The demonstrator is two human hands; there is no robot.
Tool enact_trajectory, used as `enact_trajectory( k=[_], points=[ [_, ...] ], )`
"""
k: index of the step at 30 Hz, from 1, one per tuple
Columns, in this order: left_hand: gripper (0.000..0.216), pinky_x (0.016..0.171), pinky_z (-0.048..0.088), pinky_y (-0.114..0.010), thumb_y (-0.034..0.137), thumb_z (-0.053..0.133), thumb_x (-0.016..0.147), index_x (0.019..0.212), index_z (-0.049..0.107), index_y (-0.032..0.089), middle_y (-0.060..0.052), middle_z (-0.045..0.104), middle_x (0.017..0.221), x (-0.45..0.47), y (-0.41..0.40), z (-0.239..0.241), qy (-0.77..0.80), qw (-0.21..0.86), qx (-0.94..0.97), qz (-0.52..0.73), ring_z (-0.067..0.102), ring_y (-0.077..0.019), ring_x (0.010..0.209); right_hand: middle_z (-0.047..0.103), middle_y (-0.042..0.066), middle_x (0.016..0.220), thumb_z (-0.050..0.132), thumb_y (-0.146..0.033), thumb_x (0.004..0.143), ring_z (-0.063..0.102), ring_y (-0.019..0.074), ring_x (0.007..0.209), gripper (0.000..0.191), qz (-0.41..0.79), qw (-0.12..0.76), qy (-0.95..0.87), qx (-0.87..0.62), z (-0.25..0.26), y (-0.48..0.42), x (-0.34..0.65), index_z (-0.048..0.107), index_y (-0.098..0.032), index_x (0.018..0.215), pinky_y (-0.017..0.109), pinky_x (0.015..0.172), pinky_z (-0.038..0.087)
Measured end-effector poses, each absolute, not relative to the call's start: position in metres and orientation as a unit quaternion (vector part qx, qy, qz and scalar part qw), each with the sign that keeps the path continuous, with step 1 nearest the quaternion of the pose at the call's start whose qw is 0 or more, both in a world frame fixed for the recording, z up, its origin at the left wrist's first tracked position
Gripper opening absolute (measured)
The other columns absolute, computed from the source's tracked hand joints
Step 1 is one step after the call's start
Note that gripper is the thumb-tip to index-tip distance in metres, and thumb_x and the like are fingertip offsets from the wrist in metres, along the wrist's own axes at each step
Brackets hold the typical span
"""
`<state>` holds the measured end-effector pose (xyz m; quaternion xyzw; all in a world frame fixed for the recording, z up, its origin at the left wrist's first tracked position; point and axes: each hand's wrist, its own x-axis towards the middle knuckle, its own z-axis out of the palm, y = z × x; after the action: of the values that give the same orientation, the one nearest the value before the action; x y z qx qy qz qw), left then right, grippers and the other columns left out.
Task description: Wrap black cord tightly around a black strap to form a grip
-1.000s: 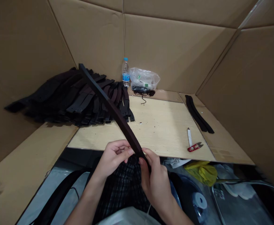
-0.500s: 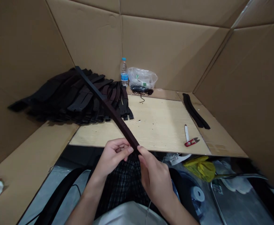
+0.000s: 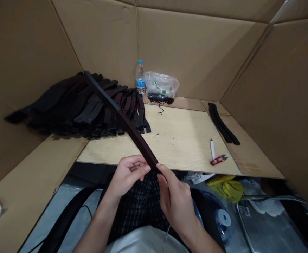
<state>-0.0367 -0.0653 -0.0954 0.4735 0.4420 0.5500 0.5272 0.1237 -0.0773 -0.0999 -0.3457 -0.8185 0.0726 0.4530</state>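
Observation:
A long dark brown strap (image 3: 122,117) slants up and away to the left, over the wooden board (image 3: 180,140). Its near end is pinched between both my hands just in front of the board's edge. My left hand (image 3: 127,175) grips it from the left with curled fingers. My right hand (image 3: 173,200) closes on it from the right, thumb and fingertips at the strap's end. Behind the strap lies a big pile of similar dark straps (image 3: 72,105) at the left rear.
A water bottle (image 3: 140,77) and a clear plastic bag (image 3: 161,86) stand at the back. Red thread snips (image 3: 218,160) and a white stick (image 3: 212,148) lie on the board's right side, two dark straps (image 3: 222,123) beyond. Cardboard walls enclose the bench. A yellow bag (image 3: 226,188) sits below.
Both hands have kept their pinch on the strap's near end. The right hand's fingers slid slightly up along it. The view shifted a little.

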Motion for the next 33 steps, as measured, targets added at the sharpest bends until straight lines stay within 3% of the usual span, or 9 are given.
enact_trajectory(
  k=[7,12,20,23,29,33],
  points=[
    [0.029,0.037,0.034,-0.018,0.040,0.080,0.064,0.066,0.067,0.013,0.003,0.050,0.047,-0.0366,-0.0601,-0.0976,0.456,0.527,0.465,0.546,0.039,-0.0058,0.039,0.073,0.008,0.085,0.040,-0.009,0.095,0.072,0.0173,0.063,0.031,0.076,0.438,-0.822,-0.356,-0.1001,-0.0744,0.1236,0.049,-0.014,0.124,0.022,0.052,0.057],
    [0.031,0.037,0.033,-0.018,0.043,0.079,0.066,0.068,0.069,0.013,0.004,0.048,0.047,-0.0372,-0.0580,-0.1007,0.454,0.526,0.466,0.548,0.038,-0.0057,0.039,0.073,0.011,0.087,0.038,-0.007,0.093,0.073,0.0191,0.067,0.033,0.051,0.426,-0.834,-0.346,-0.0988,-0.0729,0.1231,0.051,-0.011,0.124,0.026,0.061,0.061],
    [0.027,0.038,0.033,-0.018,0.038,0.080,0.065,0.068,0.071,0.013,0.002,0.052,0.049,-0.0380,-0.0618,-0.0992,0.453,0.525,0.455,0.559,0.039,-0.0053,0.039,0.074,0.009,0.080,0.039,-0.014,0.098,0.071,0.0176,0.059,0.022,0.041,0.449,-0.813,-0.368,-0.0975,-0.0744,0.1189,0.052,-0.011,0.116,0.022,0.049,0.056],
    [0.029,0.037,0.034,-0.019,0.039,0.080,0.064,0.070,0.071,0.013,0.002,0.052,0.048,-0.0381,-0.0632,-0.0996,0.461,0.520,0.452,0.560,0.039,-0.0056,0.039,0.073,0.009,0.079,0.037,-0.012,0.098,0.071,0.0180,0.060,0.028,0.046,0.443,-0.823,-0.352,-0.0998,-0.0768,0.1211,0.051,-0.010,0.122,0.023,0.049,0.057],
    [0.029,0.038,0.033,-0.018,0.040,0.079,0.067,0.072,0.072,0.012,0.002,0.053,0.049,-0.0386,-0.0665,-0.1003,0.462,0.505,0.461,0.565,0.041,-0.0060,0.040,0.073,0.010,0.089,0.041,-0.006,0.094,0.072,0.0175,0.070,0.050,0.078,0.448,-0.827,-0.331,-0.1036,-0.0802,0.1255,0.039,-0.015,0.143,0.027,0.064,0.061],
    [0.027,0.038,0.032,-0.019,0.038,0.078,0.067,0.071,0.072,0.012,0.002,0.052,0.047,-0.0387,-0.0678,-0.0977,0.468,0.492,0.466,0.568,0.040,-0.0061,0.039,0.073,0.011,0.092,0.041,-0.004,0.093,0.072,0.0173,0.073,0.053,0.096,0.449,-0.826,-0.328,-0.1017,-0.0804,0.1261,0.040,-0.014,0.145,0.026,0.067,0.061]
  ],
)
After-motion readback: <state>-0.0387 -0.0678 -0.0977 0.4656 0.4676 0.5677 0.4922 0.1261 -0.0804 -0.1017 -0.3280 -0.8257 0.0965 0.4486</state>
